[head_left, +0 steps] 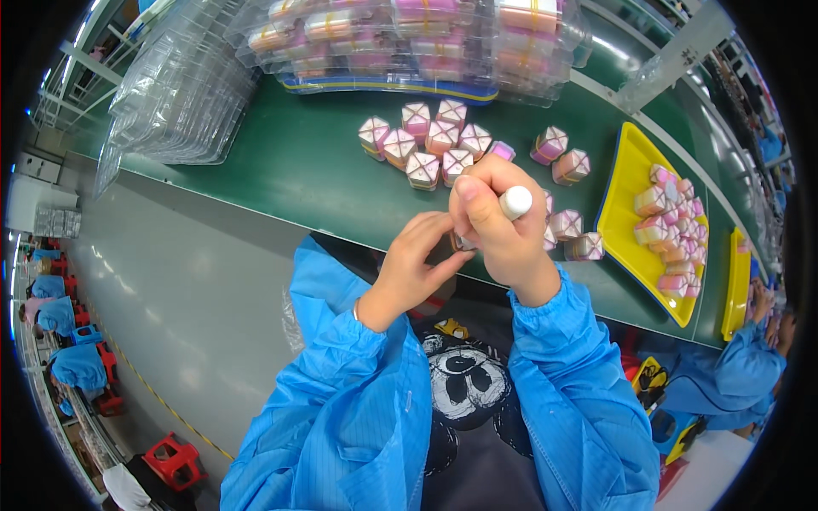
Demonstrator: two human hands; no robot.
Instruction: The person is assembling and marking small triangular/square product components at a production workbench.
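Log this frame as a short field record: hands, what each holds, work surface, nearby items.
right hand: gripping a white cylindrical marker-like tool
left hand: fingertips pinching a small item under the right hand, mostly hidden
surface: green conveyor belt
on belt: cluster of small pink-and-cream hexagonal boxes
right side: yellow plastic tray holding more such boxes
far edge: stacked clear plastic blister trays

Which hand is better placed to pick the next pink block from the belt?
Probably the left hand: its fingers only steady a small piece, while the right hand grips a white cylindrical marker. The pink wrapped blocks lie just beyond both.
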